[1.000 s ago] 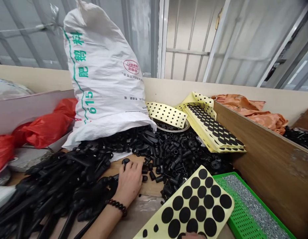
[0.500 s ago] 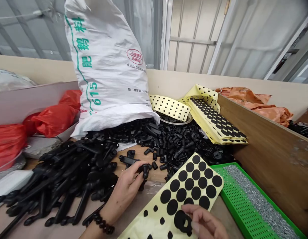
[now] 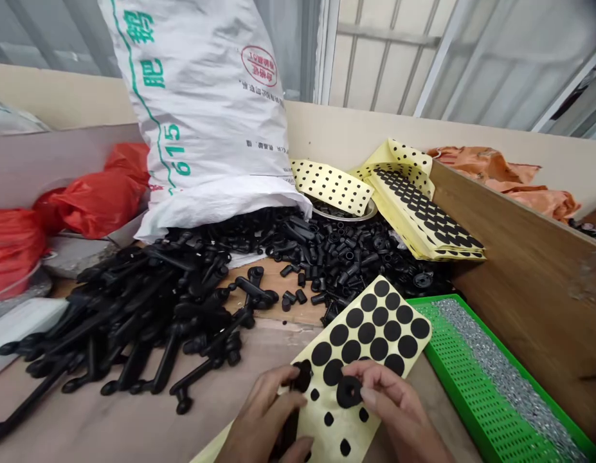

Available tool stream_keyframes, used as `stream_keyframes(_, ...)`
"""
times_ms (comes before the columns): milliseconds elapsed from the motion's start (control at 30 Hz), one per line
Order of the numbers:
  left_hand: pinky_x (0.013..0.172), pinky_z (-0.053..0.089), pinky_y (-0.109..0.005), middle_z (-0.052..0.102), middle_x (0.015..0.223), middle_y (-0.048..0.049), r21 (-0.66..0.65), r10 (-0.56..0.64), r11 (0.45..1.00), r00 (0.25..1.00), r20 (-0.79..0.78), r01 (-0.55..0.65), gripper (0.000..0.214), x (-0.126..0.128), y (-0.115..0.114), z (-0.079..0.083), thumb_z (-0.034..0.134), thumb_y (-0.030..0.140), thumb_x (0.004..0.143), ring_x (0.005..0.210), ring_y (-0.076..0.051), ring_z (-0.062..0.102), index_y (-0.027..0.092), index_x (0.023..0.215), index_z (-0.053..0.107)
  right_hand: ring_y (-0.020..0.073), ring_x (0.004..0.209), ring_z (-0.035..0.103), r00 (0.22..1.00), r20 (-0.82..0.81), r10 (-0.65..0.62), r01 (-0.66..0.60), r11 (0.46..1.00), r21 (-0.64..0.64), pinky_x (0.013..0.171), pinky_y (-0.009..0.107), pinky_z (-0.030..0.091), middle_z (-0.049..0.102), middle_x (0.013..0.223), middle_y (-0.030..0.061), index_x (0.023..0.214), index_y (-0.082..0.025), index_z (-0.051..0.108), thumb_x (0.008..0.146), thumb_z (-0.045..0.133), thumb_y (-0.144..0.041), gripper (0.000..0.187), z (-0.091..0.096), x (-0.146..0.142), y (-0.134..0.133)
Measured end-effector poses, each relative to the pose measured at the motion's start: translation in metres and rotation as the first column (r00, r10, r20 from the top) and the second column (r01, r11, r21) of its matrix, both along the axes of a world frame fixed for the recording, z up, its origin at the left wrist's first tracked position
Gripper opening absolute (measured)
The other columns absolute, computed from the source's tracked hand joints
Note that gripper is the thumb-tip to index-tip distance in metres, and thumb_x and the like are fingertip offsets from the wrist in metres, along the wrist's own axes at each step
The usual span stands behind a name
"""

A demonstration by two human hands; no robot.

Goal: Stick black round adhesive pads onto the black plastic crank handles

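Observation:
My left hand (image 3: 266, 418) is closed around a black plastic part (image 3: 303, 376), mostly hidden by the fingers, with its round end showing at the fingertips. Between the thumb and fingers of my right hand (image 3: 398, 405) is a black foam ring (image 3: 343, 399), its hole facing me. Both hands are over a yellow backing sheet (image 3: 319, 444) that bears rows of black discs and, nearer me, small black dots. The ring and the plastic part are close together but apart. Left of my hands lies a heap of black crank-shaped plastic arms (image 3: 148, 321).
A white woven sack (image 3: 215, 128) stands behind, spilling small black plastic parts (image 3: 350, 257). More yellow dotted sheets (image 3: 408, 238) lie against a wooden divider (image 3: 529, 302). A green tray (image 3: 476, 392) of small metal pieces sits at right. Red bags (image 3: 95, 202) are at left.
My left hand has come toward me and right with its part, from the pile to the sheet. The foam ring is lifted off and raised in my right hand. The view has tilted down.

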State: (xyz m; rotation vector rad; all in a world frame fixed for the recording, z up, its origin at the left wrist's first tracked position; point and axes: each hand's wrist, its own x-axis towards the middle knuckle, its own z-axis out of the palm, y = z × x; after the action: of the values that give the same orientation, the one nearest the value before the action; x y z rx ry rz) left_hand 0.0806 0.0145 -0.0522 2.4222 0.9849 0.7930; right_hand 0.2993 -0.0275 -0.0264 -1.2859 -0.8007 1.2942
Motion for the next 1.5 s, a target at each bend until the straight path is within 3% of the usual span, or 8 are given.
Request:
stream_keyframes(100, 0.078, 0.056, -0.036, 0.063, 0.108, -0.0122, -0.019, 0.117, 0.993, 0.988, -0.099, -0.120, 0.041, 0.011, 0.005, 0.006, 0.056, 0.026, 0.080, 0.096, -0.025, 0.061, 0.019, 0.119, 0.046, 0.0246, 0.093, 0.058, 1.000, 0.012, 0.021, -0.021, 1.000, 0.000, 0.078, 0.029, 0.044, 0.066, 0.098, 0.0086, 0.062, -0.019, 0.056, 0.068, 0.070, -0.042, 0.027, 0.002, -0.004, 0.002)
stream_keyframes(267, 0.070, 0.054, -0.040, 0.068, 0.087, -0.0093, -0.050, 0.095, 0.992, 0.963, -0.254, -0.112, 0.042, 0.023, 0.012, 0.012, 0.041, 0.008, 0.075, 0.079, -0.027, 0.063, 0.016, 0.114, 0.053, 0.0243, 0.094, 0.057, 0.997, 0.009, 0.071, -0.071, 0.997, -0.027, 0.078, 0.029, 0.042, 0.066, 0.100, 0.0084, 0.062, -0.018, 0.055, 0.070, 0.068, -0.035, 0.023, 0.007, -0.004, 0.006)
stream_keyframes(367, 0.068, 0.051, -0.036, 0.065, 0.079, -0.0043, -0.299, 0.039, 0.950, 0.985, -0.170, -0.089, 0.037, 0.027, 0.016, 0.025, 0.040, 0.007, 0.073, 0.075, -0.023, 0.062, 0.020, 0.102, 0.057, 0.0224, 0.092, 0.056, 0.992, -0.068, 0.108, -0.109, 0.994, -0.020, 0.077, 0.028, 0.041, 0.066, 0.100, 0.0068, 0.063, -0.018, 0.054, 0.071, 0.067, -0.030, 0.019, 0.008, -0.004, 0.007)
stream_keyframes(467, 0.058, 0.048, -0.026, 0.056, 0.066, 0.0033, -0.683, 0.060, 0.730, 0.994, 0.087, 0.015, 0.029, 0.032, 0.020, 0.036, 0.041, 0.011, 0.076, 0.062, -0.015, 0.056, 0.023, 0.098, 0.055, 0.0212, 0.093, 0.056, 0.975, -0.175, 0.139, -0.141, 0.990, 0.000, 0.077, 0.027, 0.040, 0.065, 0.103, 0.0054, 0.064, -0.018, 0.055, 0.072, 0.065, -0.025, 0.015, 0.008, -0.005, 0.008)
stream_keyframes(567, 0.051, 0.046, -0.022, 0.051, 0.064, 0.0050, -0.868, 0.158, 0.470, 0.952, 0.261, 0.160, 0.025, 0.035, 0.020, 0.036, 0.046, 0.021, 0.080, 0.052, -0.011, 0.051, 0.020, 0.103, 0.054, 0.0216, 0.096, 0.055, 0.969, -0.189, 0.158, -0.154, 0.987, 0.032, 0.079, 0.027, 0.040, 0.065, 0.102, 0.0055, 0.064, -0.018, 0.057, 0.072, 0.065, -0.022, 0.012, 0.011, -0.007, 0.009)
stream_keyframes(667, 0.049, 0.043, -0.021, 0.052, 0.064, 0.0047, -0.907, 0.212, 0.365, 0.929, 0.303, 0.212, 0.028, 0.036, 0.018, 0.033, 0.050, 0.029, 0.080, 0.049, -0.010, 0.050, 0.018, 0.105, 0.055, 0.0214, 0.095, 0.054, 0.975, -0.144, 0.168, -0.164, 0.986, 0.041, 0.077, 0.027, 0.040, 0.064, 0.100, 0.0060, 0.063, -0.017, 0.058, 0.072, 0.066, -0.023, 0.013, 0.012, -0.008, 0.011)
stream_keyframes(1033, 0.054, 0.045, -0.020, 0.063, 0.080, 0.0017, -0.914, 0.253, 0.385, 0.937, 0.241, 0.131, 0.028, 0.032, 0.017, 0.052, 0.048, 0.033, 0.085, 0.058, -0.011, 0.054, 0.021, 0.104, 0.066, 0.0195, 0.093, 0.054, 0.974, -0.026, 0.227, -0.225, 0.972, 0.059, 0.075, 0.026, 0.039, 0.061, 0.101, 0.0055, 0.066, -0.018, 0.057, 0.076, 0.064, -0.024, 0.014, 0.005, -0.004, 0.009)
stream_keyframes(1500, 0.064, 0.048, -0.022, 0.067, 0.089, 0.0019, -0.894, 0.242, 0.444, 0.953, 0.181, 0.057, 0.031, 0.027, 0.014, 0.048, 0.047, 0.038, 0.087, 0.062, -0.012, 0.059, 0.025, 0.108, 0.065, 0.0188, 0.088, 0.055, 0.959, 0.107, 0.261, -0.267, 0.963, 0.046, 0.071, 0.026, 0.041, 0.058, 0.099, 0.0069, 0.066, -0.018, 0.054, 0.076, 0.061, -0.027, 0.015, 0.009, -0.005, 0.011)
